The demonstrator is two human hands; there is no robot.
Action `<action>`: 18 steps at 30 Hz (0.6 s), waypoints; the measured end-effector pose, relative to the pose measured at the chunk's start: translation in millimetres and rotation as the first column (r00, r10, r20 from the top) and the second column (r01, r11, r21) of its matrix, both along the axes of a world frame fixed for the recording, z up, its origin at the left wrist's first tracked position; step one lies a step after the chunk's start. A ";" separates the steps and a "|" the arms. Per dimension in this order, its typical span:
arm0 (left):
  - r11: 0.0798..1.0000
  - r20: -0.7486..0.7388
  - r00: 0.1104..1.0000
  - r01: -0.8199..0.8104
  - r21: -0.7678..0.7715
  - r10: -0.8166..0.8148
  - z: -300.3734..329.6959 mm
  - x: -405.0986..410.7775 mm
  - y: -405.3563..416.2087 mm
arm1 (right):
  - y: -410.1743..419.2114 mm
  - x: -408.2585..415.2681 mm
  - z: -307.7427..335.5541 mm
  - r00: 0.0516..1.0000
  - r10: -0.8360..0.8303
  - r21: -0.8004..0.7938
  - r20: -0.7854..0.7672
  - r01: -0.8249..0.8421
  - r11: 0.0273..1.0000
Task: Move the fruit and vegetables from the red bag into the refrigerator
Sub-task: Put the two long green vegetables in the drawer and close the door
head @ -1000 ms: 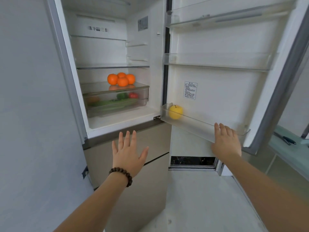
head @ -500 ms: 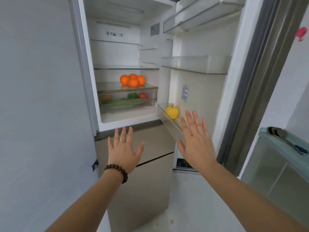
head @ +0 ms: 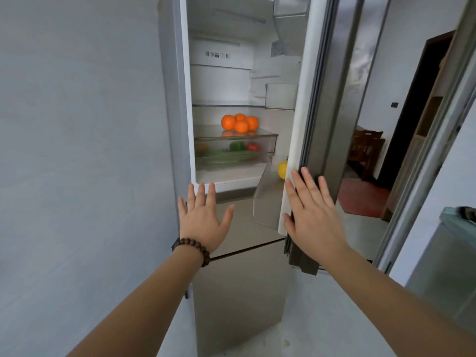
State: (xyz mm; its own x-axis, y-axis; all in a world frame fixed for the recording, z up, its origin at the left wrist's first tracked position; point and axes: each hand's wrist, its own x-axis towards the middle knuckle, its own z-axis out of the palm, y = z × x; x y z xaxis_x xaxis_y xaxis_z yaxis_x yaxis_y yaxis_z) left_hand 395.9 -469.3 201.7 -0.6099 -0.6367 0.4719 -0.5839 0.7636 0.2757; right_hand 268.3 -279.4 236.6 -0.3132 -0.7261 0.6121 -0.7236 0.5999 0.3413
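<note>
My refrigerator door (head: 332,104) at centre right looks like brushed metal — faintly glossy. The crisper drawer (head: 235,150) and door bin (head: 268,202) are clear, smooth plastic. My bracelet (head: 195,247) at lower centre — dark matt wooden-looking beads.

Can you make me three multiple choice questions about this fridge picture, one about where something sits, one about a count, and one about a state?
1. Where is the yellow fruit?
A. in the door bin
B. on the shelf with the oranges
C. in the crisper drawer

2. How many oranges are visible on the glass shelf?
A. one
B. four
C. seven

3. What is the right hand doing?
A. gripping an orange
B. lying flat with straight fingers at the door edge
C. hanging out of view

Answers: 1 A, it sits in the clear bin on the door's inner side. 2 B, four round fruits cluster there. 3 B, its fingers are spread and hold nothing.
</note>
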 end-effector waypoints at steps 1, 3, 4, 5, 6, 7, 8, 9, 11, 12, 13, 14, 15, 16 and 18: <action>1.000 0.000 1.000 0.001 -0.002 -0.001 0.3 4.9 -6.2 | -8.7 6.2 1.1 1.000 0.021 0.003 -0.004 -0.021 1.000; 1.000 -0.005 1.000 -0.002 -0.005 0.002 1.7 16.9 -20.5 | -23.7 18.1 4.1 0.999 0.030 -0.018 -0.017 -0.031 0.999; 1.000 -0.007 1.000 -0.005 -0.005 0.005 2.9 23.4 -28.3 | -30.6 23.5 5.6 0.999 0.022 -0.042 -0.023 -0.023 0.999; 1.000 -0.006 1.000 -0.007 -0.004 0.007 4.4 29.8 -36.3 | -38.2 27.9 6.5 1.000 0.016 -0.064 -0.025 -0.018 0.998; 1.000 -0.004 1.000 -0.010 -0.004 0.010 6.1 36.4 -44.9 | -47.2 31.5 6.9 1.000 0.020 -0.079 -0.023 -0.021 0.997; 1.000 -0.003 1.000 -0.013 -0.004 0.013 7.8 42.4 -53.3 | -57.0 34.3 6.9 0.999 0.029 -0.081 -0.015 -0.030 0.996; 1.000 -0.003 1.000 -0.014 -0.008 0.014 9.1 48.1 -61.6 | -68.0 36.1 6.2 0.999 0.044 -0.073 -0.008 -0.044 0.996; 1.000 -0.001 1.000 -0.013 -0.013 0.013 10.0 53.8 -69.8 | -79.6 37.7 5.6 0.998 0.059 -0.056 -0.006 -0.059 0.997; 1.000 0.012 1.000 -0.011 -0.024 0.011 10.3 64.8 -86.6 | -103.3 40.3 5.6 0.996 0.082 -0.008 -0.021 -0.082 0.997; 1.000 0.021 1.000 -0.012 -0.027 0.012 9.5 70.0 -94.7 | -114.7 40.5 6.1 0.995 0.093 0.019 -0.035 -0.092 0.996; 1.000 0.030 0.999 -0.014 -0.027 0.015 8.5 75.0 -102.5 | -125.9 39.8 6.9 0.993 0.105 0.052 -0.048 -0.102 0.993; 1.000 0.037 0.999 -0.019 -0.025 0.020 7.7 79.4 -109.8 | -137.1 38.4 7.8 0.991 0.121 0.089 -0.060 -0.115 0.989; 0.999 0.042 0.999 -0.025 -0.022 0.026 6.6 83.3 -117.1 | -147.9 35.9 9.0 0.987 0.140 0.132 -0.073 -0.130 0.983; 0.999 0.047 0.998 -0.032 -0.018 0.033 5.6 86.6 -124.0 | -159.1 32.6 10.0 0.983 0.159 0.177 -0.088 -0.142 0.974; 0.999 0.057 0.997 -0.049 -0.010 0.049 3.8 90.3 -136.7 | -180.6 26.0 12.7 0.975 0.184 0.276 -0.122 -0.144 0.950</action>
